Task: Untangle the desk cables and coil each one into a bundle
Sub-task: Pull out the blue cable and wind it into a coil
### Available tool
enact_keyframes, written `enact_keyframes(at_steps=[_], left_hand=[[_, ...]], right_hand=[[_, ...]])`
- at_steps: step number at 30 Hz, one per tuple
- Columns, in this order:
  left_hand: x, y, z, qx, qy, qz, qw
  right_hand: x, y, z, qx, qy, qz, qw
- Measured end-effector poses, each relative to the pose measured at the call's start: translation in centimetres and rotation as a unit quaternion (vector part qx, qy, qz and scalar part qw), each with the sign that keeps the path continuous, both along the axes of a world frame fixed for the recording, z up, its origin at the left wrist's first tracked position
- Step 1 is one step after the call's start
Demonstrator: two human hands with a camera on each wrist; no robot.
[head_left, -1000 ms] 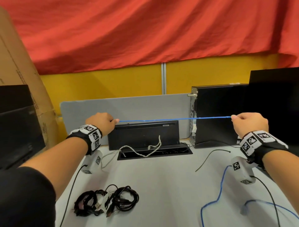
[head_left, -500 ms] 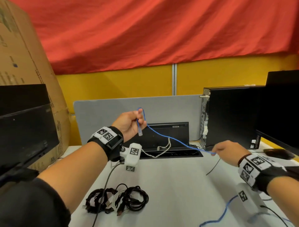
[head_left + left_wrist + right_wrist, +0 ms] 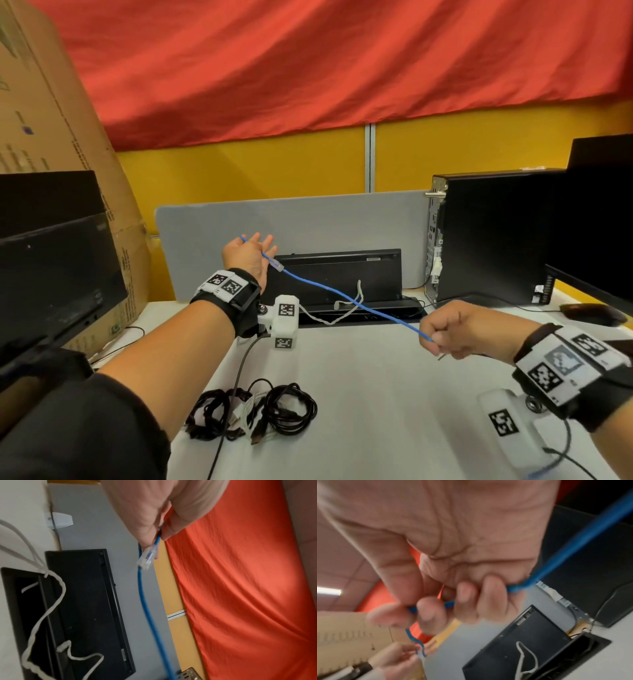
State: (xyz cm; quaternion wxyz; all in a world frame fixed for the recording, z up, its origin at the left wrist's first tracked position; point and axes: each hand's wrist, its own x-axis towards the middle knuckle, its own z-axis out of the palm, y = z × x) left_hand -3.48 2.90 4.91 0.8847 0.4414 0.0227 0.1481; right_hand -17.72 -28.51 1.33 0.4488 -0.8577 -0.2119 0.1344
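Note:
A thin blue network cable (image 3: 342, 298) runs taut from my raised left hand (image 3: 248, 255) down to my right hand (image 3: 448, 334). The left hand's palm faces me with fingers pointing up; the cable goes round it, and its clear plug (image 3: 276, 265) sticks out by the thumb. In the left wrist view the thumb pinches the cable (image 3: 145, 608) just above the plug (image 3: 147, 557). The right hand (image 3: 453, 547) grips the cable (image 3: 573, 542) in its curled fingers above the desk. Coiled black and white cable bundles (image 3: 291, 414) lie at the front left.
A black desk cable box (image 3: 339, 274) with a loose white cable (image 3: 346, 308) sits at the back centre before a grey divider (image 3: 308, 219). A PC tower (image 3: 489, 240), monitor (image 3: 599, 222) and mouse (image 3: 592, 313) stand right. Another monitor (image 3: 51, 274) and cardboard box (image 3: 41, 120) stand left.
The cable was stretched level between both hands. The left hand has turned palm towards me with the cable round it, and the right hand has dropped low towards the desk.

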Motion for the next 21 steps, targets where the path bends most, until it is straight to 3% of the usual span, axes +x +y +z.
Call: enact_keyframes(at_steps=[2, 5, 9, 13, 15, 18, 21], left_hand=[[-0.2, -0.4, -0.3, 0.114, 0.005, 0.019, 0.993], [-1.1, -1.3, -0.5, 0.243, 0.001, -0.027, 0.970], [-2.4, -1.9, -1.4, 0.254, 0.009, -0.152, 0.955], [-2.7, -1.8, -1.8, 0.252, 0.006, -0.207, 0.945], [-3.3, -2.5, -1.9, 0.333, 0.004, -0.227, 0.915], [-4.8, -4.0, -2.3, 0.456, -0.005, -0.280, 0.845], [-6.5, -4.9, -2.7, 0.491, 0.004, -0.390, 0.779]], right_hand=[[-0.6, 0.3, 1.2, 0.094, -0.015, -0.025, 0.995], [-1.0, -0.2, 3.4, 0.131, -0.107, -0.076, 0.983], [-0.9, -1.7, 5.7, 0.198, -0.191, -0.152, 0.949], [-0.8, -2.7, 6.2, 0.261, -0.226, -0.158, 0.925], [-0.8, -2.7, 5.9, 0.270, -0.238, -0.156, 0.920], [0.0, -2.7, 5.5, 0.277, -0.265, -0.193, 0.903], [1.6, -3.1, 5.3, 0.266, -0.282, -0.274, 0.880]])
